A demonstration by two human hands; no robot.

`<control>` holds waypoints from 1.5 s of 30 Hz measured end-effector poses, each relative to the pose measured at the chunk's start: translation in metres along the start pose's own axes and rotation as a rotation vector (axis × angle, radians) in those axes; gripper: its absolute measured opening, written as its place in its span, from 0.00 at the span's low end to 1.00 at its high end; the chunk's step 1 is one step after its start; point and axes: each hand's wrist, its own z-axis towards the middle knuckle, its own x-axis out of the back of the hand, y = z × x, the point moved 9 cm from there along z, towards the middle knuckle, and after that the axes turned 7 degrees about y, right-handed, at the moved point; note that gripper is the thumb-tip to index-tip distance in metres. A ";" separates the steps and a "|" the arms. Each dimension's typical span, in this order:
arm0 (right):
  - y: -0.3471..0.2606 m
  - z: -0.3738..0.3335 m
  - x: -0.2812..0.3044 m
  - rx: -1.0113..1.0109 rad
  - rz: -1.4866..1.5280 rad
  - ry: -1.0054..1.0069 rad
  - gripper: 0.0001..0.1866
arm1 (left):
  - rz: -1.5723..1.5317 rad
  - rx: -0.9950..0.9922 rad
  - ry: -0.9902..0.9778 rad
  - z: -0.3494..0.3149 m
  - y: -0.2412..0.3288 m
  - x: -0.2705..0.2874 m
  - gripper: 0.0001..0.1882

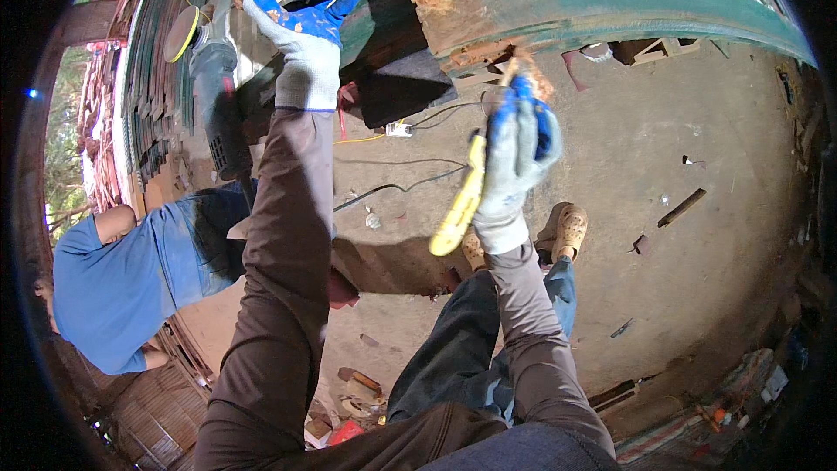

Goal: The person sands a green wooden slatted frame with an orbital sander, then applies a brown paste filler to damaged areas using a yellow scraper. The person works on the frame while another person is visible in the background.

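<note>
Overhead, near the top centre of the head view, the left hand (301, 30) in a blue-and-grey work glove presses flat with spread fingers against a rusty, teal-painted metal frame (558, 0), gripping nothing. Right of centre, the right hand (516, 153), gloved the same way, is wrapped tight around a yellow-handled tool (460, 205); its yellow grip juts down and left out of the fist, and its working end, blurred, meets the rusted lower edge of the frame. Both brown sleeves rise from the lower edge of the frame.

At the left, another person in a blue shirt (109, 283) bends beside a grey angle grinder with a yellowish disc (185, 32) in the upper left. Black cables (392, 185) trail across the concrete floor (697, 270) at mid-frame, and a tan shoe (568, 231) sits just right of the yellow handle.
</note>
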 end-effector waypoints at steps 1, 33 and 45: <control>-0.011 -0.006 -0.010 0.051 0.022 -0.030 0.27 | 0.011 -0.015 0.001 0.000 0.007 0.001 0.38; 0.003 0.106 0.038 1.298 -0.313 -0.307 0.22 | -0.074 0.095 0.064 -0.006 -0.016 0.012 0.35; 0.019 0.088 0.086 0.562 -0.437 -0.444 0.21 | -0.075 0.109 0.107 -0.004 -0.011 0.012 0.38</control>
